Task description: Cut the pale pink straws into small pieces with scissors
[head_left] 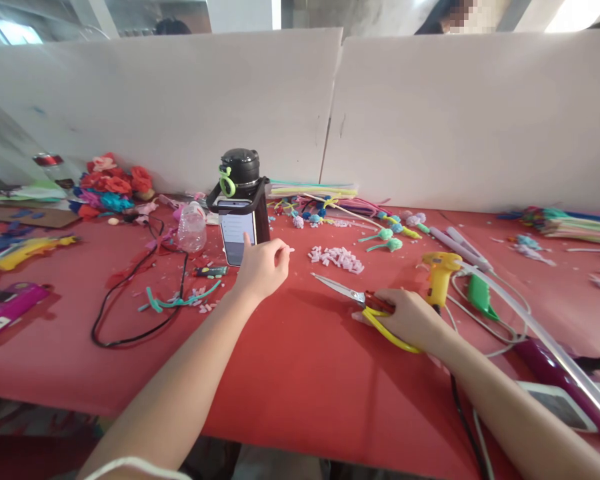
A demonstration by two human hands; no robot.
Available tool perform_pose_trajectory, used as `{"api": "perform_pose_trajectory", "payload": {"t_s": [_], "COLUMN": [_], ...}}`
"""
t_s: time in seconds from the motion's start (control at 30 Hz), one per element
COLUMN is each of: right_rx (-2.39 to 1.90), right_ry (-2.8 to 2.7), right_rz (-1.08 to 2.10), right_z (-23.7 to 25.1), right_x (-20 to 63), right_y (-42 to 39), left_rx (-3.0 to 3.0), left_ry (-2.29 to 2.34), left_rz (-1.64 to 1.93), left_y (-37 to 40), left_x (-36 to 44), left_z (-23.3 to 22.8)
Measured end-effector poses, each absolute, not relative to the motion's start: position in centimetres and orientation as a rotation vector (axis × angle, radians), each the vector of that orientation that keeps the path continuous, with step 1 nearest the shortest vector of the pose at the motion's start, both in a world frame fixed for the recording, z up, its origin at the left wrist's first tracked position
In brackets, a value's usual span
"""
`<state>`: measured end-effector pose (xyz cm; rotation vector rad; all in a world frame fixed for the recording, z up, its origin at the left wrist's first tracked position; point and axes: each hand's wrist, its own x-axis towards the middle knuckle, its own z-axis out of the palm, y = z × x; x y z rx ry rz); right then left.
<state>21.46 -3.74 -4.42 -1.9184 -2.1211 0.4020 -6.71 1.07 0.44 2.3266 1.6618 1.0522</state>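
Note:
My left hand (264,267) is in front of the phone (239,233), with one finger over its lit screen. Its other fingers are pinched together on a tiny pale pink piece (291,250), probably cut pipe cleaner. The phone leans upright against a black bottle (241,167). My right hand (410,317) is wrapped round the scissors (345,291), which have yellow and dark red handles; their blades point left, low over the red table. Just beyond the blade tips lies a pile of short pale pink pieces (336,258).
A yellow glue gun (440,273) with a long clear glue stick (535,327) is right of my right hand. Cables lie on both sides. Pipe cleaners (310,190), a plastic bottle (193,227) and red flowers (113,180) stand before the white partition (180,107).

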Motion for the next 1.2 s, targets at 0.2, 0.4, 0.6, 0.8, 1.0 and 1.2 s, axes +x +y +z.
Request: {"api": "perform_pose_trajectory", "payload": {"t_s": [0.2, 0.4, 0.6, 0.8, 1.0, 1.2], "right_rx": [-1.927, -1.914, -1.947, -1.927, -1.916, -1.903], "right_ry": [-2.128, -2.126, -2.133, -2.144, -2.136, -2.124], "right_rz": [0.413, 0.379, 0.424, 0.405, 0.396, 0.393], "right_z": [-4.4, -4.1, -3.8, -4.1, -3.9, -3.8], "right_x": [21.4, 21.2, 21.1, 21.3, 21.2, 21.2], "right_y": [-3.8, -3.9, -3.9, -3.9, -4.0, -4.0], "left_rx": [2.304, 2.36, 2.371, 2.382, 2.407, 2.423], "left_ry": [1.658, 1.653, 1.641, 1.65, 1.615, 1.563], "left_rz": [1.034, 1.046, 1.093, 1.149, 1.216, 1.18], "left_y": [0.9, 1.6, 1.8, 2.2, 2.3, 1.3], "left_x": [-6.6, -7.0, -7.1, -7.4, -7.7, -7.1], "left_z": [0.4, 0.3, 0.4, 0.4, 0.6, 0.8]}}
